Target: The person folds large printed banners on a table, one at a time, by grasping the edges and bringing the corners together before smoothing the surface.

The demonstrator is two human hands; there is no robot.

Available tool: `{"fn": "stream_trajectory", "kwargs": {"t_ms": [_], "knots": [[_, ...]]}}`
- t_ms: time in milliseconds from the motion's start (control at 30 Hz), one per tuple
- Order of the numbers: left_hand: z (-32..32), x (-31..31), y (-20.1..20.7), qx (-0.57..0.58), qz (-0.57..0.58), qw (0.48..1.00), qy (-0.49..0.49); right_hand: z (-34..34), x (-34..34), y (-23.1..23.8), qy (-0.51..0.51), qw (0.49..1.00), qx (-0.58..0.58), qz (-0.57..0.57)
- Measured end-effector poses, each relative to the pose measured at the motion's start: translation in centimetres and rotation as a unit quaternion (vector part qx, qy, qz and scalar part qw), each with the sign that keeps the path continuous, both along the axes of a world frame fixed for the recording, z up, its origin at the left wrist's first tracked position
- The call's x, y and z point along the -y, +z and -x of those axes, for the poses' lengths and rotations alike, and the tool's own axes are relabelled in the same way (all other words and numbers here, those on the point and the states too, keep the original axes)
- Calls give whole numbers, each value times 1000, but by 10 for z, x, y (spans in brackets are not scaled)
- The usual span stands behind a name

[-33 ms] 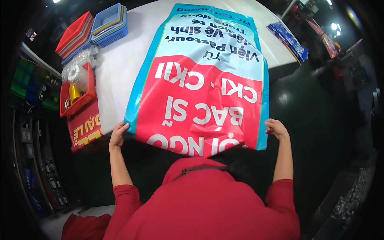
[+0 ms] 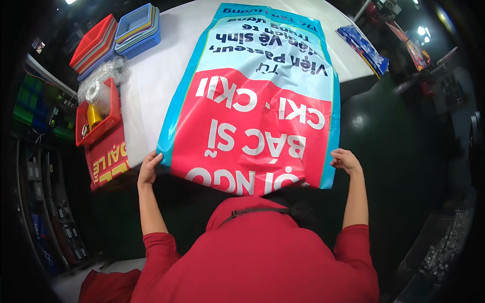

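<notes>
Here's the left hand (image 2: 148, 169) and right hand (image 2: 347, 161), fingers (image 2: 156, 158) pinching opposite edges of the banner (image 2: 252, 113)! It's stretched across the desk (image 2: 169, 48).

A matte, solid red top (image 2: 283, 262) is worn. The left sleeve (image 2: 157, 252) and the right sleeve (image 2: 353, 247) are cut from the same red fabric; each is ended near the elbow by a plain edge. The left hand (image 2: 149, 167) and the right hand (image 2: 345, 160) are left bare. At the upper centre, a rounded red fabric section (image 2: 252, 202) is crossed by a narrow dark strap (image 2: 265, 209), fitted with a small slider (image 2: 237, 213).
</notes>
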State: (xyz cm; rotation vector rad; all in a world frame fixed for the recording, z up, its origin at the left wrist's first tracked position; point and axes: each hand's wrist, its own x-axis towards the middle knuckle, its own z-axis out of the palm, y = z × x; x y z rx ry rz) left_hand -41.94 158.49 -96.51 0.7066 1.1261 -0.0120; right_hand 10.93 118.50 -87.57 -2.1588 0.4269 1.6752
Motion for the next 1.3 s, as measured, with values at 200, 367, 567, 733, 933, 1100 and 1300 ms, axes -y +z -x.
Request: {"fn": "stream_trajectory", "kwargs": {"t_ms": [200, 367, 567, 733, 933, 1100, 1300], "knots": [[-145, -38, 95, 99, -52, 992, 57, -9, -62, 59, 64, 990, 33, 124], [-162, 15, 45, 132, -68, 895, 421, -51, -32, 29, 110, 978, 104, 146], [-148, 69, -55, 268, -39, 828, 491, -80, 45, -114, 105, 973, 114, 173], [-141, 83, -79, 305, -31, 813, 495, -37, 96, -243, -163, 980, 22, 113], [-157, 57, -83, 347, 1, 817, 460, -67, 106, -316, -283, 941, 183, 11], [-136, -29, -46, 429, 103, 815, 375, -87, -4, -170, -248, 919, 256, -169], [20, -100, -159, 216, 311, 907, 185, 14, -182, -138, -58, 941, 288, -170]]}}
